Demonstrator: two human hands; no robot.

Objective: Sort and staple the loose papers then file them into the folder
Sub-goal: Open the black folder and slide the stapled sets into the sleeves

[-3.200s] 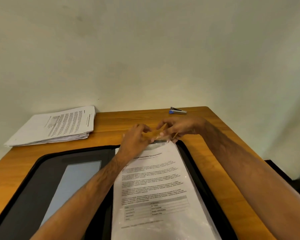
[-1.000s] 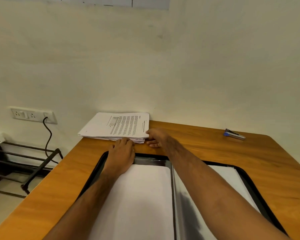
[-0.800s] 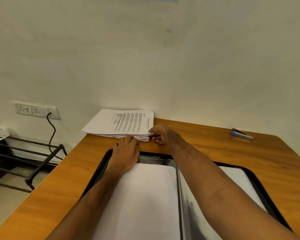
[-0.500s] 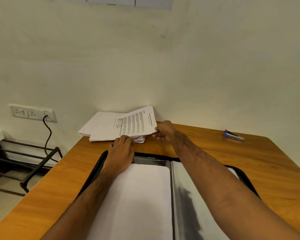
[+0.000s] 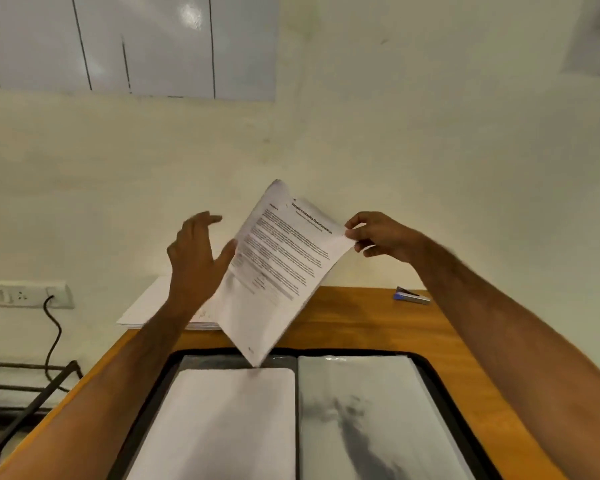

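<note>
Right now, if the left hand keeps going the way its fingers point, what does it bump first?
Probably the lifted papers, which the right hand pinches; the left hand is open beside them, though depth is unclear.

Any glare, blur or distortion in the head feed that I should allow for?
Head view: glare on the wall panel and a sheen on the folder sleeve, which shows a dark smear, likely reflection or shadow; the left hand and lifted sheets are motion-blurred; the wide lens bends the table edges; the stapler is fairly sharp.
</note>
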